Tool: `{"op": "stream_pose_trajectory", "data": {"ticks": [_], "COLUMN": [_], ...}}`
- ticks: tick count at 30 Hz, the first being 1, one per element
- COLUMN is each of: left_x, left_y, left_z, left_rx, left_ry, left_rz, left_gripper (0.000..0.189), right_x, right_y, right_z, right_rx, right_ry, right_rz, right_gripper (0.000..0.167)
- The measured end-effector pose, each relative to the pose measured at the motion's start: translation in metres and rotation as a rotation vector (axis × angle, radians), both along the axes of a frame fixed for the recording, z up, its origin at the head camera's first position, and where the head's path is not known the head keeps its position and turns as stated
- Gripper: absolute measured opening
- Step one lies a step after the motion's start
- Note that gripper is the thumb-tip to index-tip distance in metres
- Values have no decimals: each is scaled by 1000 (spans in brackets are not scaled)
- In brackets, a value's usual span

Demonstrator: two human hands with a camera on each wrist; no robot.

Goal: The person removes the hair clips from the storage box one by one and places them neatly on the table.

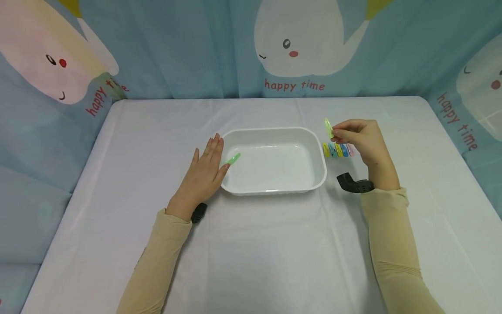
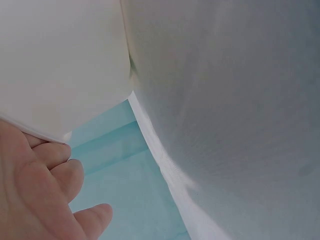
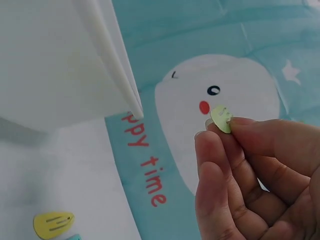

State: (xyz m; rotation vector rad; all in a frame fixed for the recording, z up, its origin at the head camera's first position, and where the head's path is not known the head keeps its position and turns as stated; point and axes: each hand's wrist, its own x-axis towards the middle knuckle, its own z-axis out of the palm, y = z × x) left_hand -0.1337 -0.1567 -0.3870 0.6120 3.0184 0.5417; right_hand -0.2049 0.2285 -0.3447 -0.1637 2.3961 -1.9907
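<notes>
My right hand (image 1: 362, 137) pinches a light yellow-green snap hair clip (image 1: 328, 128) between thumb and fingers, raised just beyond the tray's right end. The right wrist view shows the same hair clip (image 3: 221, 119) at the fingertips. My left hand (image 1: 201, 174) rests with extended fingers against the left rim of a white rectangular tray (image 1: 274, 191). By the left thumb tip, a green hair clip (image 1: 234, 158) shows at the tray's left side; whether the thumb touches it I cannot tell. In the left wrist view, the fingers (image 2: 52, 155) lie along the tray's edge.
Several hair clips (image 1: 338, 150) in yellow, teal, blue and pink lie in a row beside the tray's right end, below the right hand. A white cloth (image 1: 274, 253) covers the table. Blue printed curtains (image 1: 196, 52) stand behind and at both sides.
</notes>
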Motion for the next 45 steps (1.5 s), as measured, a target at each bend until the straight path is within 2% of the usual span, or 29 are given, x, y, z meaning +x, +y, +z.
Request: {"op": "stream_pose_trajectory", "data": {"ticks": [13,24,30,38,45], "left_x": [-1,-1,-1,-1,0], "left_y": [0,-1,0,0,0], "left_z": [0,0,0,0,-1], "left_rx": [-1,1,6,8,14], "left_ry": [2,9,1,2,4], "left_rz": [-5,-2,-4,-6,0], "left_gripper": [66,66,66,66,66], "right_x": [-1,-2,-4,-5,-6], "right_y": [26,39,46,60,74], "right_z": [-5,-10,-16,-28,-39], "right_rx": [-94,-85,-31,156,202], "right_ry": [-8,-53,-99,-176,-235], "right_rz": [-47,-80,-106,-142,-142], "right_gripper": [7,9,15,21,20]}}
